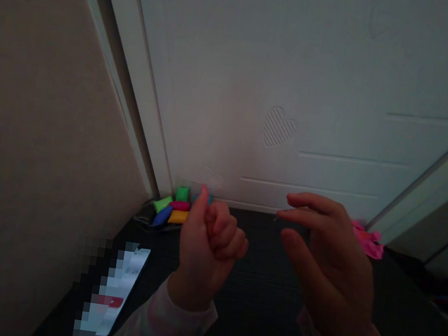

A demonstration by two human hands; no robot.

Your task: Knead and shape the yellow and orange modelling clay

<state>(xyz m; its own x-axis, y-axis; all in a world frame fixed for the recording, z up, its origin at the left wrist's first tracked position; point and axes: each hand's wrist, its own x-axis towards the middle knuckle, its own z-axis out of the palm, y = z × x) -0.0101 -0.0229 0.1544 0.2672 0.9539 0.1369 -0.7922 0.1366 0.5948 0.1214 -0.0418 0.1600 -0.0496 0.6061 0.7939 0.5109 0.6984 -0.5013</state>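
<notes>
My left hand (207, 249) is raised over the dark surface with its fingers curled into a fist and the thumb pointing up. Whatever the curled fingers may enclose is hidden. To its right, my right hand (329, 266) is held up with thumb and fingers apart, tips toward the left hand. A tiny thin mark shows by its fingertips, too small to name. The two hands do not touch. Behind the left hand lies a group of coloured pieces, green, pink, blue and yellow-orange (178, 216), in a dark holder (146, 214).
A phone (126, 288) with a lit screen, partly pixelated, lies at the left on the dark tabletop (256, 295). Bright pink crumpled material (369, 241) sits behind my right hand. A white door-like panel (228, 79) with heart patterns rises at the back; a beige wall (36, 136) bounds the left.
</notes>
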